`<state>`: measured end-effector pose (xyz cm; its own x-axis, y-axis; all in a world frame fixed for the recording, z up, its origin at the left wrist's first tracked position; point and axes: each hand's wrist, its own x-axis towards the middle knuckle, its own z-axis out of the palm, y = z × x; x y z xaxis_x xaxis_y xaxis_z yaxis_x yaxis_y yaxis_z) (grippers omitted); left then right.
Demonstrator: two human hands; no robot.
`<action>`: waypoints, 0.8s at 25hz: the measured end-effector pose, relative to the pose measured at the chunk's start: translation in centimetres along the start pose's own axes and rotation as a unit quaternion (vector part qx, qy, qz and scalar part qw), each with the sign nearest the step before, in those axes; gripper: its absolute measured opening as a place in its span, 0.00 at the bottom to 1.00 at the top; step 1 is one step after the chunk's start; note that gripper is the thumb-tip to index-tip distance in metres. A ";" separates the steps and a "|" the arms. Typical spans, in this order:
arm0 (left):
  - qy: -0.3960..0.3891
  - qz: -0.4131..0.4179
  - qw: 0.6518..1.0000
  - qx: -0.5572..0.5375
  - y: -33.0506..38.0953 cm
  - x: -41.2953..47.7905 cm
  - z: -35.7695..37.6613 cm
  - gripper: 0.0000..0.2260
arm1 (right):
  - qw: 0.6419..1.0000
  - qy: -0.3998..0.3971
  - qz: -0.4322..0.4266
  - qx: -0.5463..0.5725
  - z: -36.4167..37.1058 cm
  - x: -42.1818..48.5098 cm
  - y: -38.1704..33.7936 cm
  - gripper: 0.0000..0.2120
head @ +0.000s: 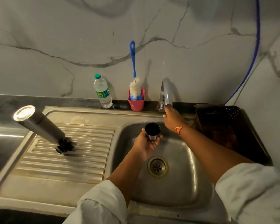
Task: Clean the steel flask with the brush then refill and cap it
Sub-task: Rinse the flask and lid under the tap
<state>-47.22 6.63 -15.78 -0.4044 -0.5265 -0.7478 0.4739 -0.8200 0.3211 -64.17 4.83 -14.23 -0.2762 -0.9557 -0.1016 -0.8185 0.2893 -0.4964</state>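
One cap [152,131] held by left hand [145,145] over open basin [186,175]; right hand [172,119] at tap [167,92], grip unclear; one flask [40,126] left.

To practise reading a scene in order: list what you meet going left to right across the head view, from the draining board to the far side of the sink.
Steel flask → water bottle → red cup holding the brush → cap → dark tray.

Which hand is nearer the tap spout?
Right. The right hand is directly under the tap spout, at its tip. The left hand is lower in the sink basin, holding the steel cap.
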 end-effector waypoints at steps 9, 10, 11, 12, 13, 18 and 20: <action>-0.004 -0.007 1.000 0.006 0.2 1.8 1.1 0.21 | 0.981 -0.075 -0.054 -0.172 1.2 3.3 0.6 0.39; -0.007 -0.010 1.000 0.006 0.2 1.7 1.4 0.21 | 0.974 -0.094 -0.063 -0.197 1.3 3.7 0.9 0.41; -0.007 -0.012 1.000 0.008 0.1 1.7 1.6 0.22 | 0.971 -0.104 -0.067 -0.203 1.6 4.2 1.4 0.40; -0.006 -0.014 1.000 0.010 0.0 1.8 1.7 0.21 | 0.975 -0.096 -0.065 -0.189 1.8 4.4 1.7 0.36; -0.002 -0.014 1.000 0.012 -0.1 1.9 1.9 0.21 | 0.988 -0.071 -0.047 -0.132 2.0 4.1 2.0 0.30; -0.011 0.009 0.999 0.040 -1.0 2.0 2.4 0.18 | 0.973 0.043 0.048 0.222 4.0 -0.9 2.6 0.12; -0.028 0.012 0.997 0.064 -1.3 1.7 2.5 0.17 | 0.949 0.000 0.078 0.305 4.4 -3.4 2.0 0.12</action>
<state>-50.48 6.26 -16.00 -0.4395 -0.5551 -0.7062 0.3813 -0.8271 0.4128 -62.64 8.38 -18.65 -0.3696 -0.9040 -0.2148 -0.3238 0.3420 -0.8821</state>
